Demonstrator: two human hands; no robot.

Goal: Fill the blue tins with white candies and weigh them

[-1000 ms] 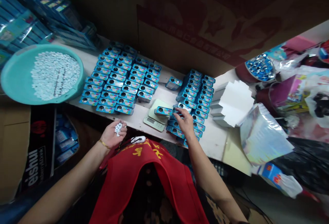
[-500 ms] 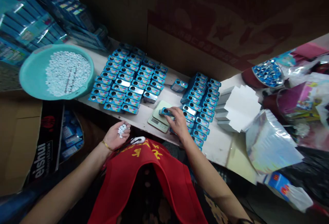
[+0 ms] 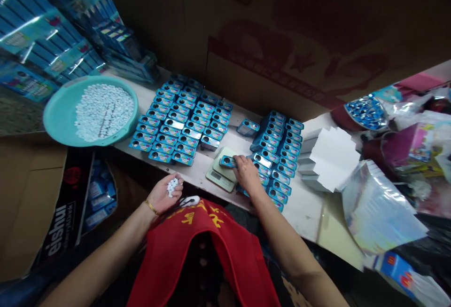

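Note:
My left hand (image 3: 165, 193) is cupped palm up below the table edge, holding several small white tablets (image 3: 172, 186). My right hand (image 3: 246, 173) reaches over a small pale green scale (image 3: 222, 173), with its fingers pinched on a blue tin (image 3: 228, 161) that sits on the scale. A block of several blue tins (image 3: 183, 120) lies left of the scale. Another stack of blue tins (image 3: 276, 149) lies just right of my right hand.
A teal basin (image 3: 59, 120) of white tablets stands at the far left. One tin (image 3: 248, 127) sits alone between the groups. Stacked white cards (image 3: 329, 156) and shiny bags (image 3: 378, 208) lie to the right. A cardboard wall (image 3: 282, 39) backs the table.
My right hand moved left from the right-hand stack of tins to the tin on the scale and closed on it. The left hand kept its tablets.

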